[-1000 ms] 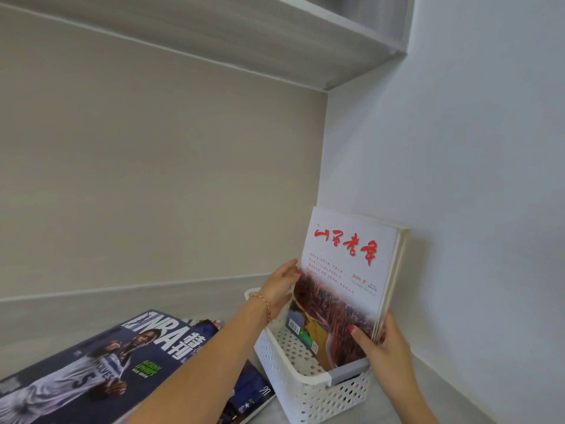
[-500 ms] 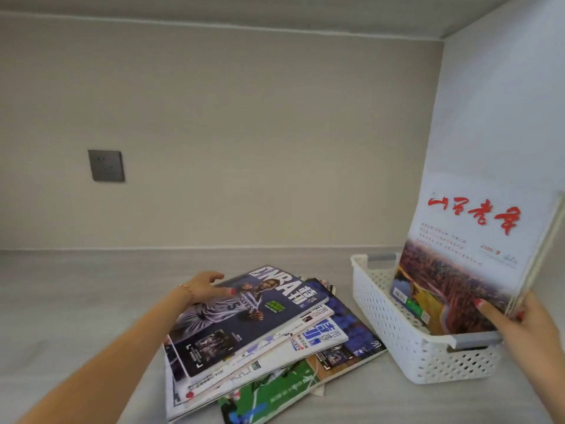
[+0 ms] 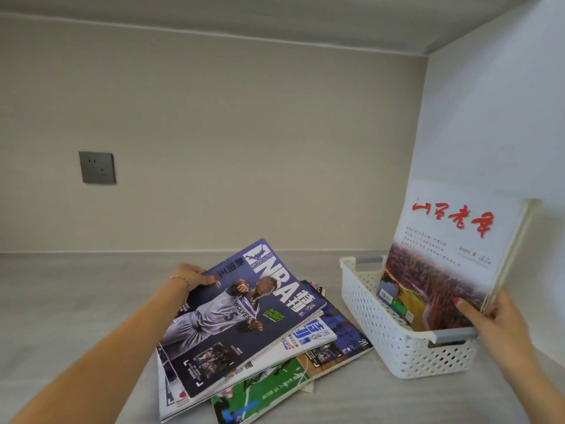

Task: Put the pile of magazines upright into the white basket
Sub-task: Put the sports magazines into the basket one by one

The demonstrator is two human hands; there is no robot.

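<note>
At the left of the frame a grey wall socket (image 3: 97, 167) sits on the beige back wall, unchanged from half a second ago. Below it the left arm reaches in from the lower left, and the left hand (image 3: 192, 276) has now closed its fingers (image 3: 208, 281) on the far edge of the NBA magazine (image 3: 238, 313): thumb on the cover, the other fingers hidden beneath. Half a second ago that hand only rested on this edge with the cover lying flat; now the gripped edge is raised, so the magazine tilts up off the pile of magazines (image 3: 275, 359) while its near end still touches the pile. The pile lies fanned on the pale bench (image 3: 76, 316) at lower centre, a green-covered issue (image 3: 269, 390) sticking out at the bottom, just as before. Right of the pile, near it but apart, stands the white basket (image 3: 394, 341), perforated, with grey handles. In it, at the right of the frame, a magazine with red calligraphy on a white cover (image 3: 449, 258) stands upright, leaning back toward the white side wall, with thinner issues behind it. The right hand (image 3: 495, 319) holds its lower right corner as it did earlier, thumb on the cover and fingers wrapped behind the stack's edge.
</note>
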